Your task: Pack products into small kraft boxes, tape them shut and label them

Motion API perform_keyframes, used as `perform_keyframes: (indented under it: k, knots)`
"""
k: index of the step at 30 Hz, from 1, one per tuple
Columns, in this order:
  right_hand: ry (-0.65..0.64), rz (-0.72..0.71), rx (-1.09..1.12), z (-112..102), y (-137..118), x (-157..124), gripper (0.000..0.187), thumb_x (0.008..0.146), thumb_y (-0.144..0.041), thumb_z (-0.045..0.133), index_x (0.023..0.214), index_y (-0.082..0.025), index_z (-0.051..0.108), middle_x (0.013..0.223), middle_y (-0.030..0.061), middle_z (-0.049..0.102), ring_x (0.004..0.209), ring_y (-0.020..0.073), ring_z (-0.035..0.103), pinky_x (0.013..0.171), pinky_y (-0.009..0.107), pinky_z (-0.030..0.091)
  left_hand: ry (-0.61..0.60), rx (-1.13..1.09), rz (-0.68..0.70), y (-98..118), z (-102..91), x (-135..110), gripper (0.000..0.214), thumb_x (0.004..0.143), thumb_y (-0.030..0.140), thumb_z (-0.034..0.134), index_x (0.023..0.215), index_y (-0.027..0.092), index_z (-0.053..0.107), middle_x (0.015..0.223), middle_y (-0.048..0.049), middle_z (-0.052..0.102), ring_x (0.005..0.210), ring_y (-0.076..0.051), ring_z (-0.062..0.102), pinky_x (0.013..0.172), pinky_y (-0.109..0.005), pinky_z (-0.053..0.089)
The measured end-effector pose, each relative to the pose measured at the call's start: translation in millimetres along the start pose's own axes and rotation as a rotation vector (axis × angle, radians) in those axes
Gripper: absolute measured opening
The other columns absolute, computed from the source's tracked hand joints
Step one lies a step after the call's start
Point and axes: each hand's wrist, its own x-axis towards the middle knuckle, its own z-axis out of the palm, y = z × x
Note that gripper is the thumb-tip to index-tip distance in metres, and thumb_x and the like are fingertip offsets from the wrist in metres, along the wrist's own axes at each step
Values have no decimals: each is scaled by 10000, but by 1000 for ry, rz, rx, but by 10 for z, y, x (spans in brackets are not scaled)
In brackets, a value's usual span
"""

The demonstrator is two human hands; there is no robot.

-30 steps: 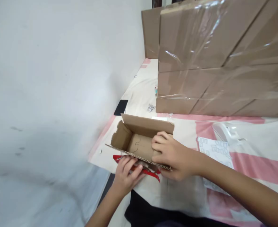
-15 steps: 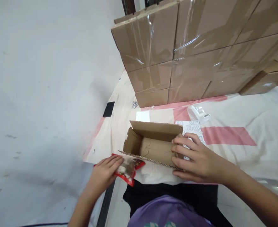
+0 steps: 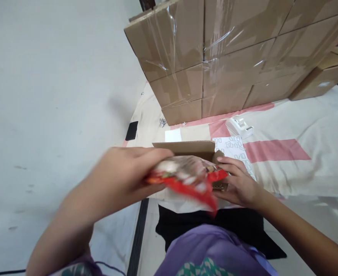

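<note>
My left hand [image 3: 125, 172], smeared by motion, is closed on the left end of a clear packet [image 3: 186, 172] with red edges. Pale and brown contents show through its plastic, too blurred to name. The packet hangs in front of and above an open cardboard box [image 3: 183, 147], covering most of the inside. At the box's right end, my right hand [image 3: 240, 184] grips the short wall, fingers over its edge. The box's back flap stands up behind the packet.
Stacked cardboard boxes [image 3: 229, 76] wrapped in clear film rise at the back. A white tape dispenser [image 3: 240, 127], a printed sheet [image 3: 229, 145], a white card [image 3: 173, 135] and a black flat object [image 3: 131, 130] lie on the pink-and-cream cloth [image 3: 278, 149]. A wall [image 3: 56, 96] stands at left.
My left hand has lifted the packet from beside the box's front left and carried it right, over the box. My right hand has stayed at the box's right end.
</note>
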Motion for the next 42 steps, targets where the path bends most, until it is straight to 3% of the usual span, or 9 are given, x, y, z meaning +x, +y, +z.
perform_keyframes:
  k: [3, 8, 12, 15, 20, 25, 33, 36, 42]
  knots:
    - [77, 36, -3, 55, 4, -38, 356, 750, -360, 892, 902, -238, 595, 1076, 93, 691, 1268, 320, 600, 979, 491, 595, -485, 293, 199, 232, 459, 512, 287, 784, 547, 752, 929, 303, 712, 720, -8, 697, 695, -247, 690, 700, -345, 526]
    - [173, 22, 6, 126, -30, -4, 378, 774, -357, 873, 953, -251, 558, 1137, 99, 672, 1273, 330, 600, 955, 526, 604, -716, 198, 174, 317, 893, 800, 341, 704, 432, 851, 1000, 297, 750, 737, -11, 724, 658, -272, 698, 651, -363, 510]
    - [292, 5, 41, 162, -52, 18, 536, 799, -245, 838, 1247, -261, 543, 1290, 127, 627, 1342, 343, 559, 1001, 580, 576, -460, -60, 162, 49, 430, 538, 338, 915, 496, 664, 1206, 332, 711, 1132, -24, 765, 1028, -265, 720, 903, -386, 549]
    - [186, 14, 124, 167, -57, 23, 610, 840, -188, 785, 1383, -209, 508, 1300, 170, 642, 1359, 345, 546, 1026, 563, 555, -63, -213, 18, -345, 170, 139, 344, 931, 574, 618, 1056, 274, 730, 961, -42, 759, 897, -236, 706, 834, -378, 567]
    - [1, 70, 137, 201, -43, 20, 468, 936, -291, 690, 1377, -195, 565, 1316, 149, 690, 1377, 337, 530, 1065, 559, 489, -115, -452, 11, -746, 617, -438, 749, 778, 835, 569, 1217, 244, 708, 1197, -141, 744, 1264, -352, 628, 1100, -516, 477]
    - [-9, 132, 190, 319, -67, -15, 371, 994, -374, 576, 1339, -242, 605, 1301, 114, 706, 1343, 337, 555, 1080, 581, 432, 17, -572, -70, -647, 1054, -559, 560, 980, 635, 482, 1382, 262, 594, 1252, -138, 732, 1276, -326, 635, 1147, -558, 411]
    - [222, 546, 376, 452, -64, 136, 911, 857, -253, 645, 1628, -308, 162, 1693, 105, 197, 1559, 339, 230, 1204, 602, 346, 149, -577, -200, -738, 1288, -382, 706, 981, 421, 576, 1597, 394, 234, 1718, -57, 193, 1576, -284, 234, 1221, -463, 349]
    - [221, 517, 410, 456, 56, 184, 951, 822, -201, 637, 1631, -313, 148, 1624, 100, 353, 1520, 328, 321, 1222, 606, 319, 214, -636, -177, -746, 1379, -340, 814, 980, 440, 555, 1618, 435, 50, 1680, -63, 272, 1529, -270, 344, 1207, -477, 378]
    - [369, 334, 256, 465, 139, 201, 634, 777, -122, 573, 1389, -278, 517, 1163, 87, 678, 1259, 338, 582, 1097, 596, 436, 190, -193, -42, -590, 1230, -338, 367, 1014, 260, 478, 1333, 339, 642, 1389, -38, 599, 1487, -256, 386, 1234, -499, 318]
